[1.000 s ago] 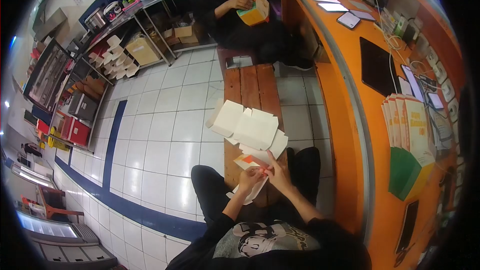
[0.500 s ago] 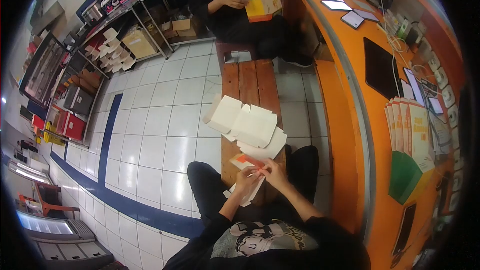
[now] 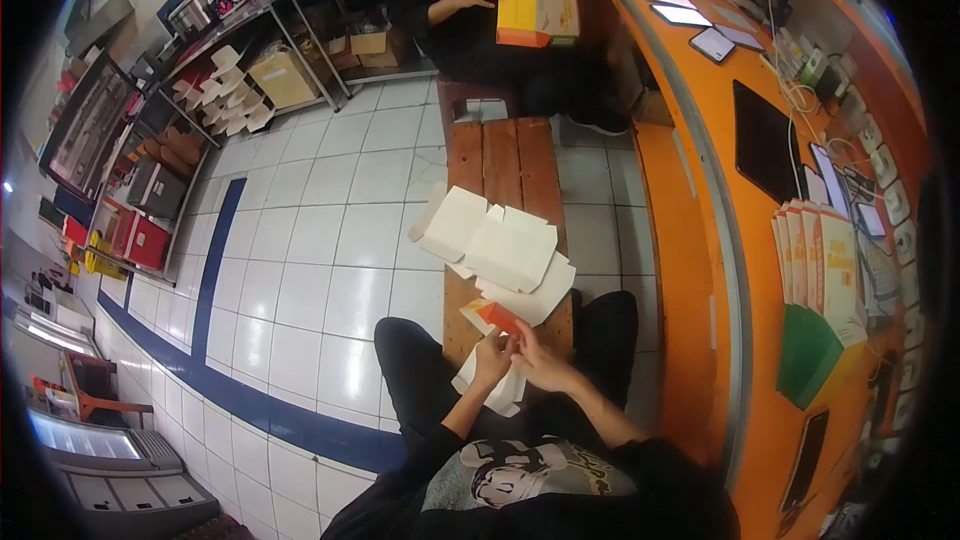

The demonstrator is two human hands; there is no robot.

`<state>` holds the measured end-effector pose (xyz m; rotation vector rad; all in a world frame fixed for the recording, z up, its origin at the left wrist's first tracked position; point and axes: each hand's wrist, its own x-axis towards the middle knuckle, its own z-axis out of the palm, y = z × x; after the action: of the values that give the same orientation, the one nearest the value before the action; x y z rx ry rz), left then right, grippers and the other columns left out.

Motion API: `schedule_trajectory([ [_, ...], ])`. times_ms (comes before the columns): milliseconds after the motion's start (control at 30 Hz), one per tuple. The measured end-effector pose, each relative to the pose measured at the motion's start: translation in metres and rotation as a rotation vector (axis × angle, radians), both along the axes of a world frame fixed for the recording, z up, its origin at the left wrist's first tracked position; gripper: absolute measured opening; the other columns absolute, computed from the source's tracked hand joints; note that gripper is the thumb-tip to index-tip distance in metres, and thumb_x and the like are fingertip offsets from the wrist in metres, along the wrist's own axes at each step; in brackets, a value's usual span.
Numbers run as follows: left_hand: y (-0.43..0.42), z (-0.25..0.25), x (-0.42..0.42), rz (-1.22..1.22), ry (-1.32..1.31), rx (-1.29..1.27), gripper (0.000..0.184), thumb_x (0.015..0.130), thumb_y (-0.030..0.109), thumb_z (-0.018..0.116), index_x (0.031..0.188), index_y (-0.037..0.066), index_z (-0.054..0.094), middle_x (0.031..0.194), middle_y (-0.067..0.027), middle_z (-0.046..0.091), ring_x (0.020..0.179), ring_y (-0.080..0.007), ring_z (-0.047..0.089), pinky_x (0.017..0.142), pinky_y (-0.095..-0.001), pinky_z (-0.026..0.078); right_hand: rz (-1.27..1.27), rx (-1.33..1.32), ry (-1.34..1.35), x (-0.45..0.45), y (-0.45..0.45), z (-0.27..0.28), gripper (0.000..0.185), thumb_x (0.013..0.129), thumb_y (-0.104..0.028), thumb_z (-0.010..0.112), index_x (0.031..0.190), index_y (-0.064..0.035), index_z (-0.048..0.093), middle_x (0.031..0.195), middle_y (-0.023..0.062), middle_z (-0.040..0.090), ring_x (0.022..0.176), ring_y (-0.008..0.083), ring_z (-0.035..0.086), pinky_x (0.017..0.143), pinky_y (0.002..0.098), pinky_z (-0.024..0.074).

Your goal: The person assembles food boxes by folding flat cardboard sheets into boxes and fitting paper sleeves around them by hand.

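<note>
Above the near end of the wooden bench [image 3: 503, 165], my left hand [image 3: 492, 360] is closed on a cardboard piece [image 3: 497, 316] with orange and yellow printing and a white inner side. My right hand [image 3: 538, 360] meets it from the right, its fingers on the piece's edge; the fingertips overlap and hide the fold. White flat box blanks [image 3: 500, 245] lie overlapped on the bench just beyond my hands. A white flap [image 3: 495, 388] shows below my hands, between my knees.
Across the bench a seated person holds a yellow and orange box [image 3: 538, 18]. On the right, an orange counter [image 3: 700, 100] carries phones, a black tablet [image 3: 765, 140] and fanned printed boxes [image 3: 825, 290]. Folded white boxes [image 3: 232, 100] sit under the metal table at the back left.
The orange part of my piece has tilted upward, and my right fingers have shifted along it. The other person's box has turned and opened out toward the right.
</note>
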<state>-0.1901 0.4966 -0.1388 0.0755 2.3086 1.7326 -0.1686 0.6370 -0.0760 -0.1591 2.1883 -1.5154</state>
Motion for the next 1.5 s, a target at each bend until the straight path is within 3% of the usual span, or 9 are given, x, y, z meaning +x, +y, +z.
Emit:
schedule_trajectory([
  [133, 0.012, -0.012, 0.004, 0.048, 0.082, 0.030, 0.027, 0.084, 0.007, 0.058, 0.109, -0.002, 0.052, 0.081, -0.0209, 0.066, 0.077, -0.0262, 0.068, 0.064, -0.0323, 0.052, -0.204, 0.150, 0.099, -0.018, 0.005, 0.033, 0.054, 0.085, -0.012, 0.056, 0.132, 0.0003, 0.033, 0.118, 0.0213, 0.051, 0.109, 0.0395, 0.051, 0.093, 0.0394, 0.0419],
  [200, 0.015, -0.006, 0.006, -0.060, 0.157, 0.074, 0.035, 0.081, 0.002, 0.059, 0.115, -0.001, 0.050, 0.083, -0.0175, 0.066, 0.082, -0.0230, 0.067, 0.066, -0.0303, 0.051, -0.195, 0.154, 0.704, -0.028, 0.004, 0.004, 0.042, 0.079, -0.007, 0.060, 0.118, 0.0014, 0.048, 0.103, 0.0213, 0.058, 0.099, 0.0379, 0.057, 0.082, 0.0387, 0.0476],
  [233, 0.015, -0.002, 0.006, -0.060, 0.159, 0.073, 0.035, 0.081, 0.002, 0.059, 0.115, -0.001, 0.050, 0.083, -0.0175, 0.066, 0.082, -0.0230, 0.067, 0.066, -0.0303, 0.051, -0.228, 0.124, 0.722, -0.030, 0.004, -0.004, 0.039, 0.076, 0.000, 0.060, 0.114, 0.0004, 0.052, 0.097, 0.0195, 0.060, 0.088, 0.0371, 0.060, 0.075, 0.0386, 0.0501],
  [367, 0.000, 0.040, 0.004, 0.042, -0.325, 0.611, 0.039, 0.086, 0.007, 0.060, 0.121, 0.000, 0.046, 0.117, -0.0133, 0.052, 0.104, -0.0249, 0.057, 0.086, -0.0348, 0.050, -0.195, 0.138, 0.574, -0.027, 0.014, -0.014, 0.031, 0.077, 0.005, 0.058, 0.107, 0.0003, 0.055, 0.096, 0.0171, 0.062, 0.086, 0.0327, 0.062, 0.073, 0.0350, 0.0518],
  [467, -0.005, 0.041, -0.010, 0.246, -0.557, 0.737, 0.034, 0.088, 0.017, 0.060, 0.114, -0.002, 0.050, 0.110, -0.0127, 0.056, 0.099, -0.0228, 0.059, 0.084, -0.0337, 0.052, -0.211, 0.074, 0.717, -0.019, 0.007, -0.018, 0.028, 0.078, 0.006, 0.056, 0.106, 0.0011, 0.056, 0.094, 0.0157, 0.063, 0.087, 0.0311, 0.063, 0.075, 0.0353, 0.0519],
  [1067, 0.020, 0.074, -0.014, 0.340, 0.151, 0.381, 0.018, 0.089, 0.006, 0.058, 0.100, -0.008, 0.059, 0.085, -0.0118, 0.066, 0.079, -0.0146, 0.063, 0.072, -0.0246, 0.049, -0.529, 0.108, 0.837, -0.036, -0.009, 0.048, 0.011, 0.075, -0.008, 0.069, 0.086, -0.0057, 0.065, 0.100, 0.0078, 0.065, 0.082, 0.0247, 0.065, 0.066, 0.0298, 0.0520],
  [1200, 0.015, 0.128, -0.072, 0.460, 0.211, 0.523, 0.016, 0.083, -0.002, 0.063, 0.098, -0.004, 0.059, 0.086, -0.0092, 0.066, 0.079, -0.0114, 0.062, 0.073, -0.0225, 0.048, -0.565, -0.070, 0.771, -0.098, -0.021, 0.091, 0.015, 0.074, -0.001, 0.069, 0.087, -0.0011, 0.065, 0.105, 0.0094, 0.064, 0.079, 0.0177, 0.065, 0.061, 0.0270, 0.0514],
  [1300, 0.009, 0.140, -0.139, 0.481, 0.254, 0.455, 0.009, 0.082, -0.004, 0.062, 0.092, -0.005, 0.062, 0.086, -0.0070, 0.066, 0.077, -0.0098, 0.060, 0.072, -0.0217, 0.047, -0.549, -0.134, 0.761, -0.171, -0.027, 0.108, 0.011, 0.071, 0.002, 0.070, 0.080, 0.0011, 0.065, 0.099, 0.0138, 0.065, 0.086, 0.0222, 0.065, 0.073, 0.0284, 0.0514],
  [1500, 0.006, 0.144, -0.266, 0.499, 0.340, 0.382, 0.008, 0.081, -0.007, 0.062, 0.089, -0.005, 0.063, 0.085, -0.0087, 0.062, 0.077, -0.0126, 0.060, 0.072, -0.0233, 0.048, -0.434, -0.197, 0.776, -0.309, -0.016, 0.101, 0.017, 0.068, 0.003, 0.072, 0.084, 0.0004, 0.066, 0.106, 0.0139, 0.062, 0.091, 0.0241, 0.064, 0.073, 0.0288, 0.0530],
])
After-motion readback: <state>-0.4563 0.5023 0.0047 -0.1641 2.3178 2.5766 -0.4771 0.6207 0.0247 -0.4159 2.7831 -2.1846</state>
